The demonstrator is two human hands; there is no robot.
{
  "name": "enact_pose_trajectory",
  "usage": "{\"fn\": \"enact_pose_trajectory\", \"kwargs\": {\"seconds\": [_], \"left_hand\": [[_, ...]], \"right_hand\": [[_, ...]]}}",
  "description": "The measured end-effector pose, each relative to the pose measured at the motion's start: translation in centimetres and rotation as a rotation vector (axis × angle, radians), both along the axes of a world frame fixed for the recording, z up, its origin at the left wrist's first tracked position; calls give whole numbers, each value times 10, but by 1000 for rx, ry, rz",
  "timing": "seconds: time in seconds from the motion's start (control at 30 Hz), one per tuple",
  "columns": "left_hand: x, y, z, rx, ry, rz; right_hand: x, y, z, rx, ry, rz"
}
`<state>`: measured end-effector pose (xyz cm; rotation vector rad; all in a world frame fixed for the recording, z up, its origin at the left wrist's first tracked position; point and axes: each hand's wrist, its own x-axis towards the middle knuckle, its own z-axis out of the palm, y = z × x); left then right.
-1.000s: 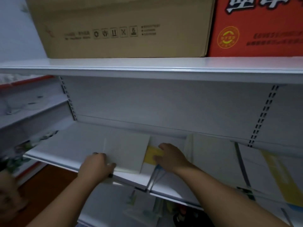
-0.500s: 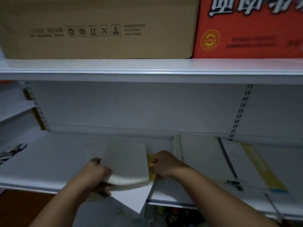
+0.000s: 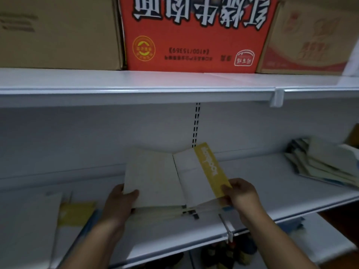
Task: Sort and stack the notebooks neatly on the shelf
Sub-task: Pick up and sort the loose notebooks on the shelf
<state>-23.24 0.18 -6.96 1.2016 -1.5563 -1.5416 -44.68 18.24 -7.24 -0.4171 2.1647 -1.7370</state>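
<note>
Lifted off the shelf [image 3: 262,193] since a moment ago, both notebooks [image 3: 174,177] stand mid-frame: my left hand [image 3: 118,202] pinches the cream one, my right hand [image 3: 242,195] grips the yellow-striped one, perhaps with more beneath.

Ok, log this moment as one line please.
left hand: grips notebooks | right hand: grips yellow-striped edge | notebooks tilted above shelf | loose pile at right

1. Left hand [image 3: 121,200]: raised, thumb on top, fingers curled beneath, grip closed on the notebooks [image 3: 171,179].
2. Right hand [image 3: 241,195]: thumb and fingers pinching their right edge.
3. Forearms: bare, reaching forward, converging.
</note>
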Motion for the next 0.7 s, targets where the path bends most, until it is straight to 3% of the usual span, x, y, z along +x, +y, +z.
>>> {"fn": "enact_pose_trajectory", "kwargs": {"seconds": [0.17, 0.33, 0.47, 0.7], "left_hand": [[-24, 9, -22, -338, -432, 135], [-23, 16, -30, -319, -512, 155], [-15, 19, -23, -301, -486, 141], [91, -3, 0, -439, -587, 340]], "right_hand": [[-34, 6, -21, 398, 269, 68], [-42, 6, -31, 594, 342, 186], [-13, -15, -9, 385, 466, 275], [101, -100, 8, 182, 498, 750]]}}
